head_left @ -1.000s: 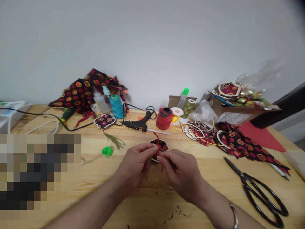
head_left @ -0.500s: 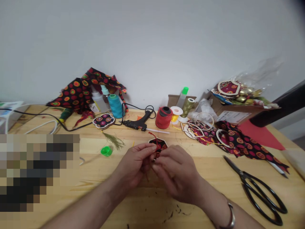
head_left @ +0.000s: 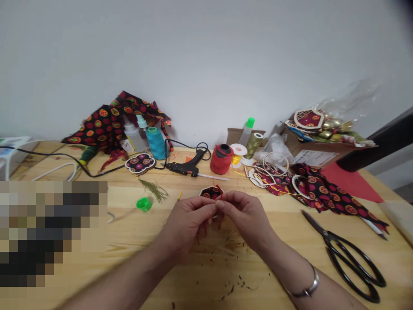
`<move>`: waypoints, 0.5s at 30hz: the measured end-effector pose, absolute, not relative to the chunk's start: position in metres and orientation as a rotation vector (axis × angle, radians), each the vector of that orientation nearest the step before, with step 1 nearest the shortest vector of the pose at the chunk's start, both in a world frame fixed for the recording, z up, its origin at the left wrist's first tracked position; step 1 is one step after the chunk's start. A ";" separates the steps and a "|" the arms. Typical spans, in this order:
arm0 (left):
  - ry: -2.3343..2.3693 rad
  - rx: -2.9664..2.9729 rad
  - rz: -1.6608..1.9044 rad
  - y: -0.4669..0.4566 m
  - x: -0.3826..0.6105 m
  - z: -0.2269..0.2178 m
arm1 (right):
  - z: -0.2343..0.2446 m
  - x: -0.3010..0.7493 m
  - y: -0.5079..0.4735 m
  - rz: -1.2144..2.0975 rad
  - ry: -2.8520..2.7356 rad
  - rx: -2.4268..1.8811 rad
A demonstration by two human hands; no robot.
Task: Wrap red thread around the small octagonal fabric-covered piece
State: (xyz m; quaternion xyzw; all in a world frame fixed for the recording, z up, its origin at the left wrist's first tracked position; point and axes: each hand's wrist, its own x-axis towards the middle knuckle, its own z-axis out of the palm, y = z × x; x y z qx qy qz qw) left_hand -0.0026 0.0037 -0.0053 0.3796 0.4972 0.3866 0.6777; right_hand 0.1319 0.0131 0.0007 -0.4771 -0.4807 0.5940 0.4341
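Note:
My left hand [head_left: 190,219] and my right hand [head_left: 247,215] meet near the middle of the table, thumbs and forefingers pinched together. Between them runs a thin red cord [head_left: 220,189]; one end sticks up above the fingertips, and strands hang below. Just behind the fingers is a pale-rimmed ornament [head_left: 209,190] covered in dark patterned fabric, mostly hidden by my hands. Whether the cord is tied to it I cannot tell. A silver bracelet [head_left: 308,287] circles my right wrist.
Black scissors [head_left: 338,245] lie at the right. Behind my hands stand a glue gun [head_left: 189,167], a red cord spool [head_left: 221,159] and a teal thread cone [head_left: 157,144]. A green cap [head_left: 143,204] and a tasselled ornament [head_left: 140,164] sit left. Fabric scraps [head_left: 335,189] and a cardboard box [head_left: 312,153] are right.
My right hand has turned and risen, its fingertips now meeting those of my left hand. The upper cord end has shifted right. Less of the ornament shows between my hands.

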 end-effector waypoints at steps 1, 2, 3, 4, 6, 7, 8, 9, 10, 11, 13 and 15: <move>1.125 0.851 0.864 0.003 -0.002 -0.005 | 0.000 0.132 0.013 1.469 -1.191 -1.194; 1.132 0.853 0.859 0.003 -0.002 -0.004 | -0.001 0.132 0.013 1.459 -1.187 -1.199; 1.138 0.858 0.859 0.003 -0.001 -0.003 | -0.002 0.132 0.013 1.453 -1.184 -1.200; 1.143 0.868 0.861 0.003 -0.001 -0.002 | -0.003 0.132 0.013 1.453 -1.184 -1.197; 1.152 0.895 0.866 0.003 -0.001 -0.002 | -0.006 0.134 0.014 1.452 -1.205 -1.201; 1.158 0.904 0.868 0.003 -0.001 -0.002 | -0.007 0.134 0.014 1.443 -1.221 -1.208; 1.164 0.909 0.870 0.003 -0.002 -0.002 | -0.008 0.135 0.014 1.430 -1.234 -1.216; 1.168 0.914 0.870 0.003 -0.002 -0.002 | -0.008 0.136 0.015 1.413 -1.245 -1.220; 1.169 0.921 0.869 0.003 -0.002 -0.003 | -0.008 0.136 0.015 1.396 -1.257 -1.222; 1.166 0.927 0.870 0.003 -0.002 -0.003 | -0.008 0.137 0.015 1.379 -1.266 -1.220; 1.163 0.934 0.867 0.003 -0.003 -0.004 | -0.007 0.138 0.016 1.353 -1.285 -1.224; 1.166 0.930 0.859 0.003 -0.002 -0.003 | -0.004 0.138 0.016 1.319 -1.319 -1.246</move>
